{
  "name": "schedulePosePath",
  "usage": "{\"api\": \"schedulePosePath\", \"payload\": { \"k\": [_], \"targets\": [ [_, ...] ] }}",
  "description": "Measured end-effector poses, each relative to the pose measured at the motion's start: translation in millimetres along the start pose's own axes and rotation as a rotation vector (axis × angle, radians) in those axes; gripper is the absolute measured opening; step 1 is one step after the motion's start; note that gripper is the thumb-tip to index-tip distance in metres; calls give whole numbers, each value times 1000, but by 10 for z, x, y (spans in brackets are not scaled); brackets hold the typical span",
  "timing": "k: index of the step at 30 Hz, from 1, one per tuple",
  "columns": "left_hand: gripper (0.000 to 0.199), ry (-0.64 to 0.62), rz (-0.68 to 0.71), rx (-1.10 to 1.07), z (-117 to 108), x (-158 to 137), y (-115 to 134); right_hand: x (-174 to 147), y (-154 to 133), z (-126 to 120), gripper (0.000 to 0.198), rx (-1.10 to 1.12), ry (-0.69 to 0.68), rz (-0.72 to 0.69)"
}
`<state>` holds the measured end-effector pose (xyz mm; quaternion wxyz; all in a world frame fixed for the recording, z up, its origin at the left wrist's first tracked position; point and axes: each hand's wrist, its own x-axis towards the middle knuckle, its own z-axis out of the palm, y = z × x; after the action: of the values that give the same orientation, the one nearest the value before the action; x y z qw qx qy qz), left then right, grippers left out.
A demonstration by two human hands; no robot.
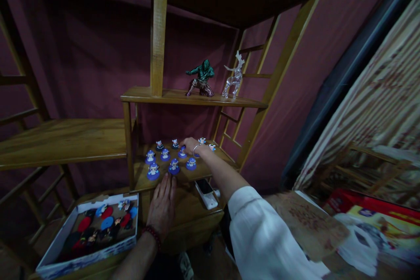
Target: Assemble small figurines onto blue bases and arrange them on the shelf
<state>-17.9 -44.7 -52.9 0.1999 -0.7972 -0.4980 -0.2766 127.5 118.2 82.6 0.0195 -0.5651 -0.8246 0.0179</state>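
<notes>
Rows of small figurines on round purple bases stand on a low wooden shelf [144, 181]. My right hand [190, 144] reaches in over them, its fingers bent down and drawn together at a purple-based figurine [182, 153] in the middle row; the fingertips are partly hidden. A bracelet circles that wrist. Flat, with fingers stretched out, my left hand [164, 199] rests at the shelf's front edge. Its fingertips lie just below the front-middle figurine [174, 166]. Two figurines with dark bases, one of them this figurine [159, 145], stand in the back row.
An open box [44, 267] at lower left holds several figurines with red, blue and black parts. A white device with a dark screen [207, 194] lies below the shelf. Above stand a green crouching statue [202, 76] and a clear deer figure [234, 78]. Bags [357, 245] lie at right.
</notes>
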Motion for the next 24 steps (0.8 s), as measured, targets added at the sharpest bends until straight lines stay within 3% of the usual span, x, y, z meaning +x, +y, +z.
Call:
{"api": "schedulePosePath", "payload": {
  "k": [24],
  "targets": [
    [62,-10,2,7,-3,6,0,27,-19,22,33,2,9,5]
  ]
}}
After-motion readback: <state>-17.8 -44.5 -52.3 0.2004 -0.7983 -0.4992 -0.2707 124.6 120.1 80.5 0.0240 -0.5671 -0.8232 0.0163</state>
